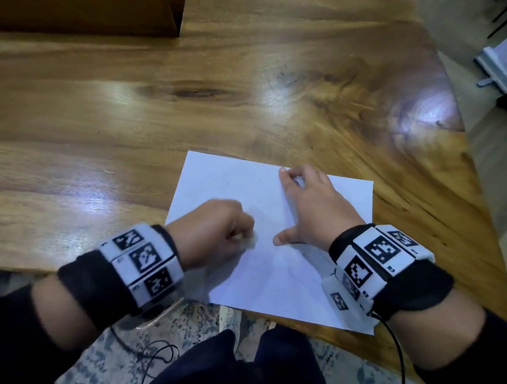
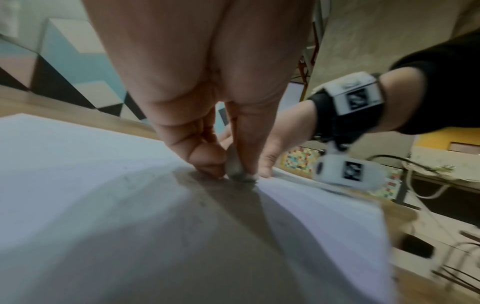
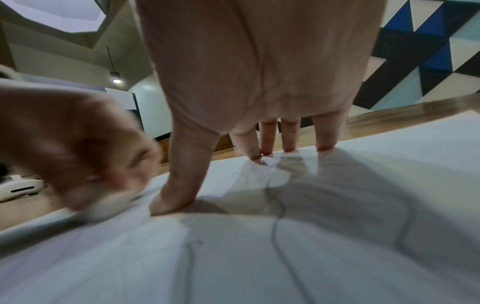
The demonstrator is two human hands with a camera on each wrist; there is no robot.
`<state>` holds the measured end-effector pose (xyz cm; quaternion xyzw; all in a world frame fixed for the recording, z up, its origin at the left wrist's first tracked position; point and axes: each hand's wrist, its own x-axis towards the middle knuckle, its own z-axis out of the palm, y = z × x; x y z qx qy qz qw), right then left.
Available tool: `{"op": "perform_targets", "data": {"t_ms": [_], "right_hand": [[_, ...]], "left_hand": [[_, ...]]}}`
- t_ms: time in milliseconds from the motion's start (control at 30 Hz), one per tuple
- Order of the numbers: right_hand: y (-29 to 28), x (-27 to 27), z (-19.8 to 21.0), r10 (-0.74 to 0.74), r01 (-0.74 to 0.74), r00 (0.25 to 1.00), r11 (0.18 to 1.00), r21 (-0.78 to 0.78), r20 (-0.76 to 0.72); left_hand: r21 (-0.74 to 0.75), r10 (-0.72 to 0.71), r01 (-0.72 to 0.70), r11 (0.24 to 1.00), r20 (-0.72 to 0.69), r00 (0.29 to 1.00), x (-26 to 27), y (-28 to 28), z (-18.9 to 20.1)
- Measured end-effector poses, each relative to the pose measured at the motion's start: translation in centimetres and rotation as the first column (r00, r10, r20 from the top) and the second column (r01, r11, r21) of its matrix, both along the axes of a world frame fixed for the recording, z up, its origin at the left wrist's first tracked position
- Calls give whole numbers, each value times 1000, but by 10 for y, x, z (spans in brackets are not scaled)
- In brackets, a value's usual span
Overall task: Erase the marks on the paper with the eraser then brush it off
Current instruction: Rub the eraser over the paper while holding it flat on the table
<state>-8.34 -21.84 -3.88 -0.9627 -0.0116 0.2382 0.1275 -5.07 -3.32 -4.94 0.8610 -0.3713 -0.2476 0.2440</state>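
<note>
A white sheet of paper [image 1: 278, 266] lies near the front edge of the wooden table [image 1: 213, 92], carrying faint pencil lines [image 3: 275, 205]. My left hand [image 1: 219, 231] pinches a small whitish eraser [image 1: 250, 240] and presses its tip onto the sheet; the left wrist view shows the eraser [image 2: 235, 166] held between thumb and fingers, blurred by motion. My right hand [image 1: 305, 207] lies spread on the paper with straight fingers, its thumb [image 3: 176, 197] and fingertips [image 3: 288, 144] pressing the sheet down just right of the eraser [image 3: 109, 205].
A dark wooden box [image 1: 79, 16] stands at the table's far left. The table's right edge [image 1: 471, 153] runs diagonally near the paper. Cables [image 1: 154, 353] hang below the front edge over a patterned rug. A white device [image 3: 20, 187] lies beyond the table's left side.
</note>
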Motion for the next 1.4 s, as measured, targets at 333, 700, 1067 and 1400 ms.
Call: {"op": "perform_targets", "data": {"t_ms": [333, 700, 1067, 1400], "right_hand": [[0, 0, 0, -7, 7, 1000, 1000, -20, -11], [1, 0, 0, 2, -3, 1000, 1000, -25, -11], [1, -1, 1, -2, 2, 1000, 1000, -28, 0], [0, 0, 0, -1, 1, 1000, 1000, -18, 7]], "left_hand": [[-4, 55, -55, 998, 98, 994, 9, -10, 0], [15, 56, -56, 998, 46, 997, 0, -6, 1], [48, -14, 13, 999, 32, 999, -4, 2, 3], [43, -74, 77, 996, -66, 995, -12, 9, 2]]}}
